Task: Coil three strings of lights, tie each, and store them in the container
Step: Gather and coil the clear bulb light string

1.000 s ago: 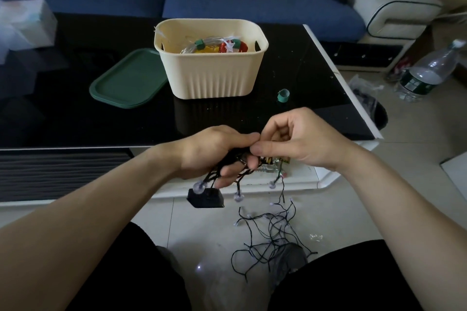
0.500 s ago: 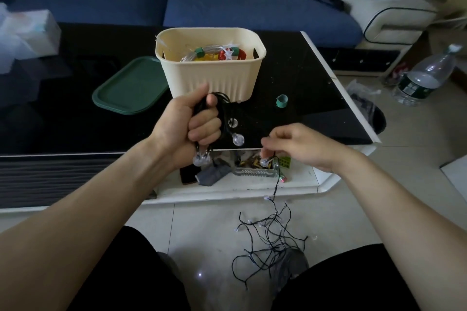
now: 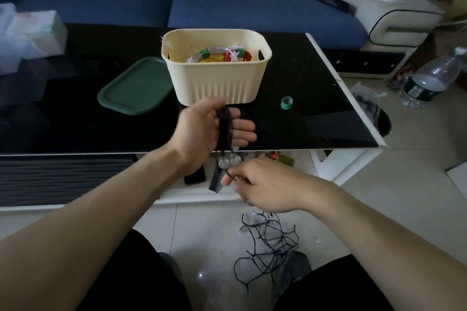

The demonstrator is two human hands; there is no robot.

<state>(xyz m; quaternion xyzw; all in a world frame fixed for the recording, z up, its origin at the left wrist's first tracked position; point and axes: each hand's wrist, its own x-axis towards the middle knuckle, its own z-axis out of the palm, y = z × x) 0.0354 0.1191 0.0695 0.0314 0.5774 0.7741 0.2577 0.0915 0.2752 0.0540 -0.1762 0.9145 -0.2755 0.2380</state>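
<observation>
My left hand (image 3: pixel 202 131) is raised in front of the cream container (image 3: pixel 217 83), with a coil of black light string (image 3: pixel 223 129) looped over its palm and fingers. Clear bulbs and a black battery box (image 3: pixel 216 182) hang below the coil. Just beneath, my right hand (image 3: pixel 265 184) pinches the black wire near the bulbs. The rest of that string lies in a loose tangle (image 3: pixel 267 242) on the floor between my knees. Two tied coils, with green ties, lie inside the container. A green tie ring (image 3: pixel 286 103) sits on the black table.
A green lid (image 3: pixel 134 88) lies on the black glass table (image 3: pixel 316 113) left of the container. A tissue pack (image 3: pixel 30 33) is at far left. A water bottle (image 3: pixel 429 81) lies on the floor at right. A blue sofa stands behind the table.
My left hand has loosened from a fist to a more open hold on the coil. My right hand moved left and up under the coil, bringing the wire with it.
</observation>
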